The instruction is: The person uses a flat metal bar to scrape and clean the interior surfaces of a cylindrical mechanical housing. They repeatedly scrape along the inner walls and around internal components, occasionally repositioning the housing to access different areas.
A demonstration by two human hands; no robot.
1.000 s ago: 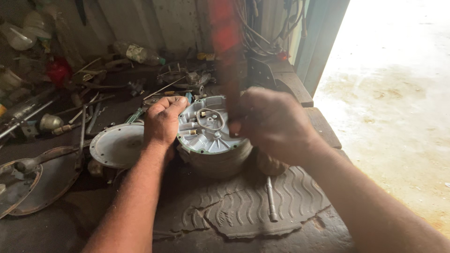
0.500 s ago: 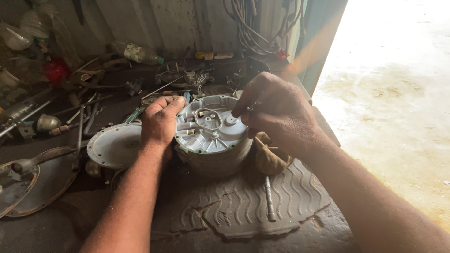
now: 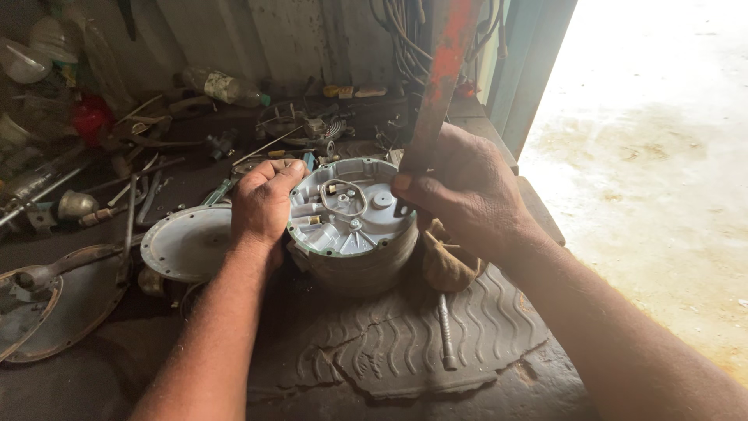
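A round grey metal housing (image 3: 351,226) sits near the middle of the dark worktop (image 3: 545,374), on the upper edge of a ribbed rubber mat (image 3: 405,343); its flat top faces up and shows a wire loop, a few small studs and a round boss.

The left hand (image 3: 261,206) rests against the housing's left rim, its grip curled shut on that rim with the knuckles up; the right hand (image 3: 467,191) is on the housing's right side, its grip closed around a long flat metal bar (image 3: 432,86) with worn red paint; the bar stands nearly upright, leaning a little to the right at the top, and its lower end meets the housing's right rim under the thumb; whether the tip sits in a gap there I cannot tell.

Just right of the housing, partly under the right hand, lies a brown cloth (image 3: 448,261); 1 long bolt (image 3: 445,331) lies on the mat below it, pointing toward the viewer.

Left of the housing, touching the left wrist's side, lies a pale round cover plate (image 3: 183,242); further left is a rusty dished disc (image 3: 62,300); behind them loose tools and rods (image 3: 132,187) are strewn about; a plastic bottle (image 3: 222,86) lies at the back wall; cables (image 3: 397,39) hang above.
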